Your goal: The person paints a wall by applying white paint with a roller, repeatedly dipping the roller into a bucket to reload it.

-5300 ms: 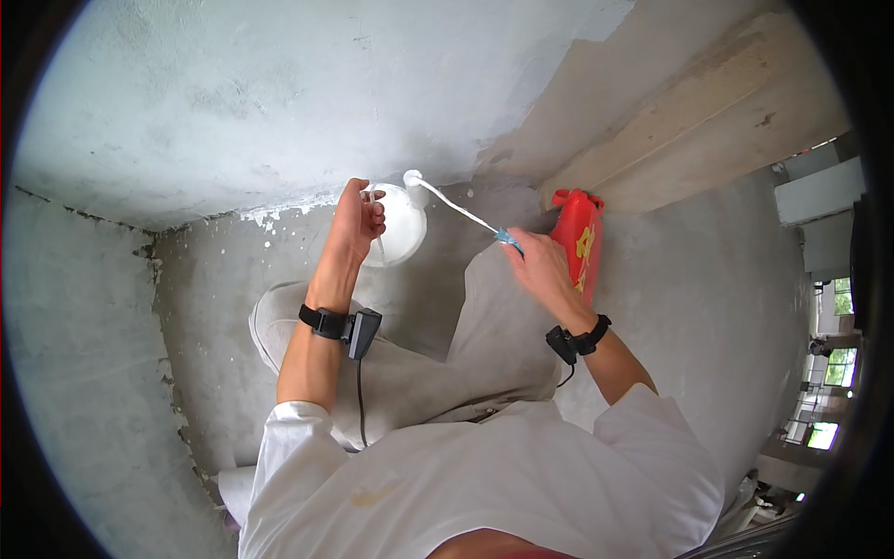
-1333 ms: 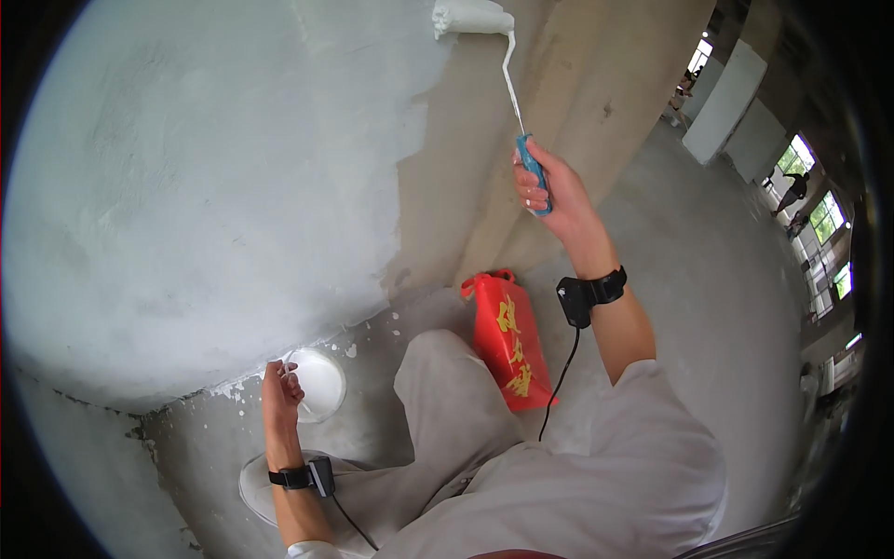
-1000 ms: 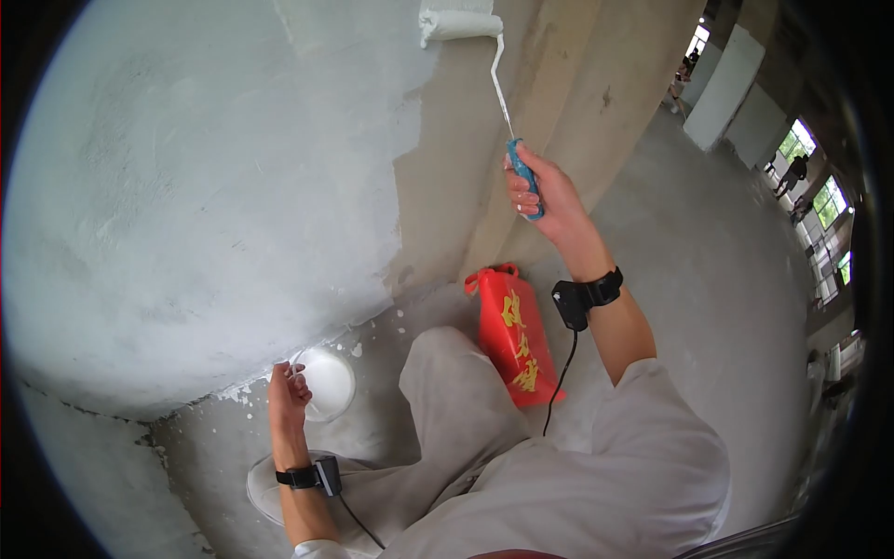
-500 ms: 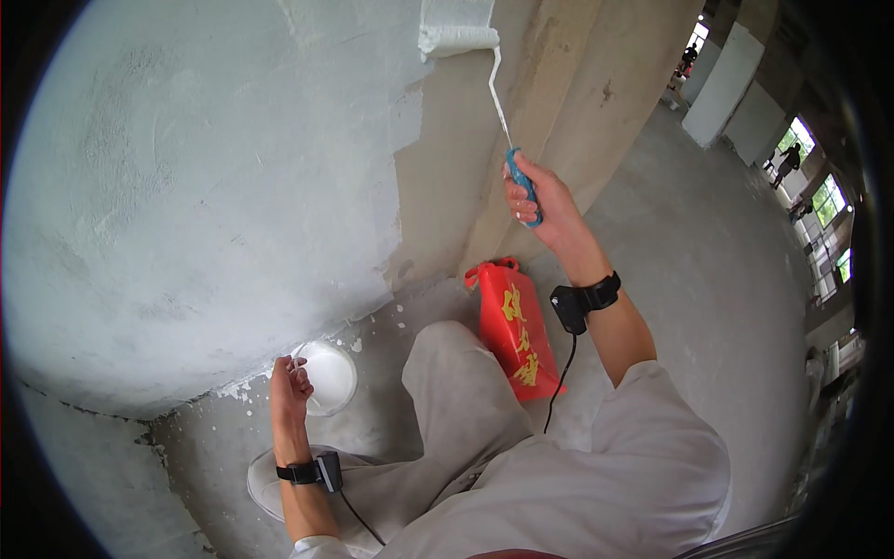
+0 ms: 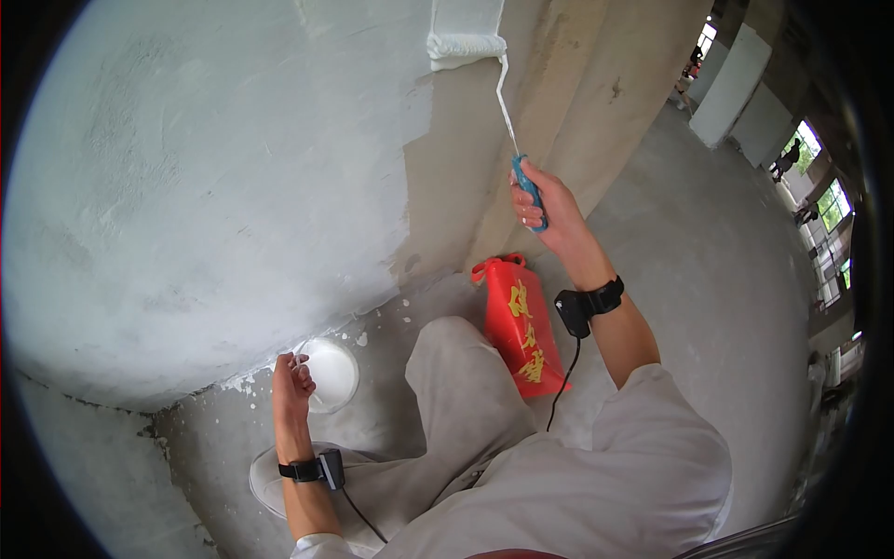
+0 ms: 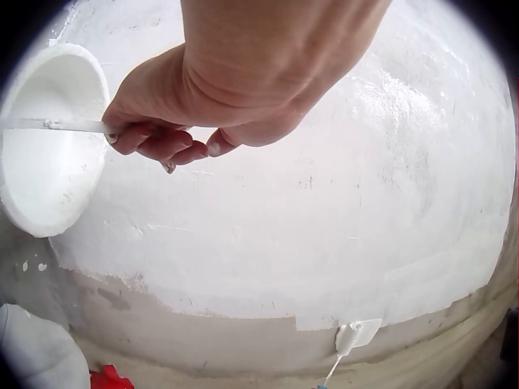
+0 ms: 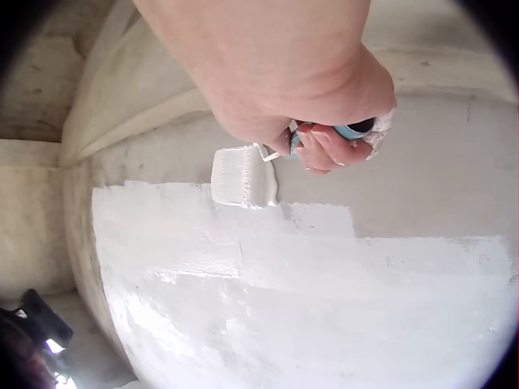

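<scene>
Nearest, our right hand [image 5: 551, 207] grips the blue handle [image 5: 527, 184] of a paint roller [image 5: 466, 48], and our left hand's [image 5: 294, 380] fingers curl round the bail [image 6: 61, 125] of a white bucket [image 5: 333, 373]. A red bag [image 5: 523, 326] sits beside our knee [image 5: 447, 349]. Farther up, the roller's sleeve touches the wall [image 5: 270, 205] below a brighter white strip [image 5: 468, 17]. Windows [image 5: 832, 203] glow beyond.

Roller handle [image 5: 527, 184]: partly hidden by right hand [image 5: 554, 202] | red bag [image 6: 109, 379]: cut off (left wrist view)
</scene>
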Available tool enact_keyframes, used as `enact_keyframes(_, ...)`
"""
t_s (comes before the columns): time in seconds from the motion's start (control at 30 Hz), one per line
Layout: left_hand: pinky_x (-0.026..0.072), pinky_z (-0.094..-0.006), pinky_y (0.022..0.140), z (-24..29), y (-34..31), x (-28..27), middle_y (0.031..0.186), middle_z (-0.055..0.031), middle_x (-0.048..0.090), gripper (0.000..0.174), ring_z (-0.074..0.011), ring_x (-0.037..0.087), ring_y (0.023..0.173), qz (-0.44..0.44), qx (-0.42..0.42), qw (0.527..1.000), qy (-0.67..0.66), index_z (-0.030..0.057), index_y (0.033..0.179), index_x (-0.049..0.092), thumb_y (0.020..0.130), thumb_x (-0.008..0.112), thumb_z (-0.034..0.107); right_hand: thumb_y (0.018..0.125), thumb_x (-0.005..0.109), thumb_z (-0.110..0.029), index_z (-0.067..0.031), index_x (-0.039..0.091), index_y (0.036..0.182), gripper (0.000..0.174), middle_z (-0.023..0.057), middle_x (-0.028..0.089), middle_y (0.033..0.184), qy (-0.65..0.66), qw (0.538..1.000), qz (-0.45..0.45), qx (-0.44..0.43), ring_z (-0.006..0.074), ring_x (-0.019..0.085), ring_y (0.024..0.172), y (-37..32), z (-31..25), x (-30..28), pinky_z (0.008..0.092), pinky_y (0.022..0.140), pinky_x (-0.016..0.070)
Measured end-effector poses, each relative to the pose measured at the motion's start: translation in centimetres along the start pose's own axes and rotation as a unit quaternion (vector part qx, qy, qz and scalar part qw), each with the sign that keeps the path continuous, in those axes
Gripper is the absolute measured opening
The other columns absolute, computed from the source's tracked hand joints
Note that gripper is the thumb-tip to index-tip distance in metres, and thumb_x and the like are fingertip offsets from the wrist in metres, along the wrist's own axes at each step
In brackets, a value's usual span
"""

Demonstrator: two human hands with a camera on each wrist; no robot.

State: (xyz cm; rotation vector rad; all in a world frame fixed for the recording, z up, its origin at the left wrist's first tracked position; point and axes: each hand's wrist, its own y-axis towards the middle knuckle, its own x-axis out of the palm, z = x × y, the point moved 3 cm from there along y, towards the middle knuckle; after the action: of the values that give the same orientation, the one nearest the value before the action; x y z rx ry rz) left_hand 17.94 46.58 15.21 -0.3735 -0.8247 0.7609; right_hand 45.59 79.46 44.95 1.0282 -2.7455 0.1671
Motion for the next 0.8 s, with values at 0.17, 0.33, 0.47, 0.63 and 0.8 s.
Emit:
enact_keyframes(0.17,0.0248,-0.0252,0.045,0.0,0.2,-0.1,0.053,0.0053,0.031,0.024,-0.0084,0.026,0.045,-0.003,0.002,1.0,-0.002,0.0089,0.086,0.052,0.087,0.049,0.032,0.098,0.051,-0.033,-0.0064,0.053,0.088,0.029,-0.0038,0.042,0.059,-0.008,1.0,0.01,0.002,0.003,0.034,0.044,-0.2,0.5,0.0,0.0188,0.038,0.025)
enact_keyframes(0.33,0.0244,-0.0254,0.045,0.0,0.3,-0.1,0.053,0.0055,0.031,0.023,-0.0083,0.026,0.045,-0.001,-0.002,1.0,0.004,0.009,0.086,0.052,0.087,0.048,0.032,0.099,0.051,-0.033,-0.0068,0.053,0.088,0.028,-0.0039,0.043,0.06,-0.01,1.0,0.016,0.009,0.0027,0.034,0.044,-0.3,1.1,-0.2,0.0186,0.038,0.0252)
enact_keyframes(0.47,0.0251,-0.0253,0.046,0.0,0.0,0.1,0.053,0.0055,0.031,0.023,-0.0083,0.026,0.046,-0.004,-0.003,1.0,0.01,0.0092,0.086,0.052,0.087,0.049,0.032,0.099,0.051,-0.033,-0.0068,0.053,0.087,0.029,-0.004,0.043,0.06,-0.009,1.0,0.019,0.017,0.0027,0.034,0.044,-0.3,1.9,-0.4,0.0186,0.038,0.025)
enact_keyframes(0.63,0.0257,-0.0254,0.047,-0.2,0.4,0.0,0.053,0.0052,0.031,0.025,-0.0086,0.027,0.046,-0.014,-0.012,1.0,0.011,0.009,0.087,0.052,0.087,0.049,0.033,0.098,0.052,-0.034,-0.0069,0.053,0.087,0.029,-0.0043,0.043,0.06,-0.008,1.0,0.024,0.017,0.0023,0.033,0.044,-0.5,2.1,-0.2,0.0187,0.038,0.0246)
enact_keyframes(0.8,0.026,-0.0255,0.047,-0.3,0.6,0.0,0.053,0.0049,0.033,0.026,-0.0088,0.027,0.046,-0.012,-0.017,0.999,0.024,0.009,0.087,0.053,0.087,0.048,0.035,0.098,0.052,-0.034,-0.0072,0.053,0.086,0.03,-0.0046,0.041,0.058,-0.019,0.999,0.031,-0.002,0.0022,0.033,0.043,-1.1,1.4,0.4,0.0189,0.038,0.0235)
